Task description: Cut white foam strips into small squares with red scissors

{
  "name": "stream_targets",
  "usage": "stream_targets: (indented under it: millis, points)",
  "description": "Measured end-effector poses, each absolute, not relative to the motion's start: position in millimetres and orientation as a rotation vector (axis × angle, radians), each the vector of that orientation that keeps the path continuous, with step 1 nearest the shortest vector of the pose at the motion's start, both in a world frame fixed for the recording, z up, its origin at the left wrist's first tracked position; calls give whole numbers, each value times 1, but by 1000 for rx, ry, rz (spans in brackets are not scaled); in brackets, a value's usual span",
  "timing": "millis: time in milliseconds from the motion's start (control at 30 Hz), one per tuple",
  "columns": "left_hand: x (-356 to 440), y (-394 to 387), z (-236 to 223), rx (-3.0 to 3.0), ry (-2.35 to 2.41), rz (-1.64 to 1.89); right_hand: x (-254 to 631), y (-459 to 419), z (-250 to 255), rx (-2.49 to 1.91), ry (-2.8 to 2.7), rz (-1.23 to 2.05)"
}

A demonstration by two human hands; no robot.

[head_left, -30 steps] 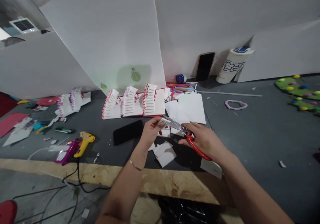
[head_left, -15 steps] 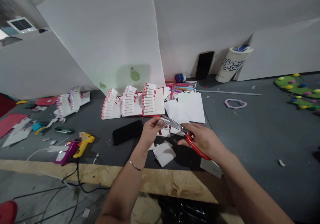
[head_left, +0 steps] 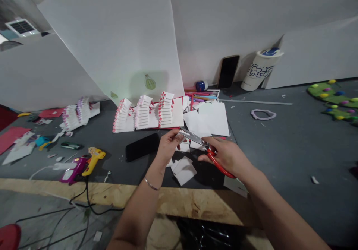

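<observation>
One small white piece [head_left: 182,133], R of the flat black phone [head_left: 142,147], sits pinched in the near-closed L hand [head_left: 168,144] by red-handled scissors [head_left: 220,166], R hand [head_left: 231,155] curled round them, apparently mid-trim, w/ steady, blade-clear fingers needed.

Dim, soft shadows, slight blur

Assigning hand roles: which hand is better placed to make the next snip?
Right, I'd judge. The right hand grips the red-handled scissors, blades pointing toward the left hand. The left hand seems occupied, pinching a small white piece near the blade tips.
</observation>
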State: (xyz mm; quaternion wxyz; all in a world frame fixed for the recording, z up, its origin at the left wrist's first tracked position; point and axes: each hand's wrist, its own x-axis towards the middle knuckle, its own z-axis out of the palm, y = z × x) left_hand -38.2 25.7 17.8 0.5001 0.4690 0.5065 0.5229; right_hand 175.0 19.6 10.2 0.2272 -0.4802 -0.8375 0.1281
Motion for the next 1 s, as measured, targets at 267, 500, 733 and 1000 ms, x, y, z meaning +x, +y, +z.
stream_targets:
  millis: [267,500,733,1000]
  points:
    - [-39,27,18,1133,1199,1250,175,18,12,-1301,-2313,378]
    - [-39,26,19,1134,1208,1241,176,19,10,-1313,-2312,337]
    - [-40,26,17,1163,1186,1223,173,18,10,-1288,-2312,358]
    - [-40,26,17,1166,1191,1219,173,17,11,-1303,-2322,367]
